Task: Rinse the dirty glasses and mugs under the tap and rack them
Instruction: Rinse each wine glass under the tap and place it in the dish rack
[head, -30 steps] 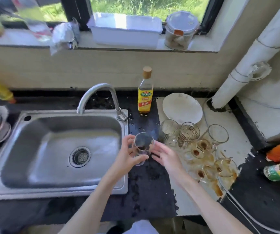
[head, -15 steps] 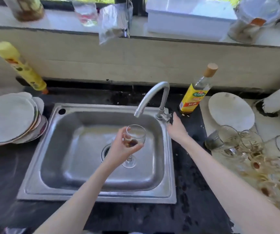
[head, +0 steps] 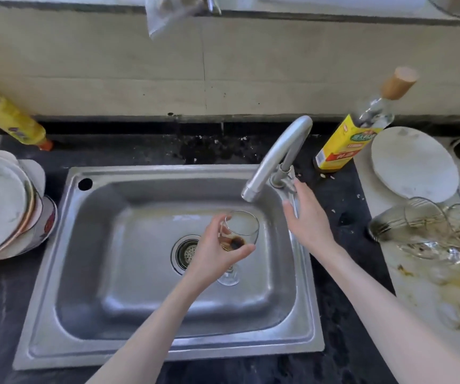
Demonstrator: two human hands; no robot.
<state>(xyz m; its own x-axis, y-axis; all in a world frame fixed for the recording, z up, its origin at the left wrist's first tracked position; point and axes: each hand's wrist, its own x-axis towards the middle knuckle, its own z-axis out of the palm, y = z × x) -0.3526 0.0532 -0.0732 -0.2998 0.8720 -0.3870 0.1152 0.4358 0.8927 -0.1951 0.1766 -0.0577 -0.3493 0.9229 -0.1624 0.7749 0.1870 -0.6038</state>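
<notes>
My left hand (head: 212, 253) grips a stemmed wine glass (head: 241, 231) with dark dregs at the bottom of its bowl, holding it tilted over the steel sink (head: 90, 273), just below the spout of the curved tap (head: 275, 159). No water is visible from the spout. My right hand (head: 306, 217) reaches to the tap's base, its fingertips touching the handle (head: 291, 180), fingers extended. A cluster of dirty glasses and mugs (head: 428, 234) stands on the pale counter at the right.
A yellow-labelled bottle (head: 348, 142) with a cork top stands behind the tap, a white plate (head: 414, 164) beside it. Stacked plates and bowls (head: 4, 206) sit left of the sink, with a yellow bottle (head: 10, 117) behind them. The drain (head: 185, 252) lies mid-basin.
My left hand carried the wine glass from the dark counter over the sink to under the spout. My right hand left the glass and went to the tap handle.
</notes>
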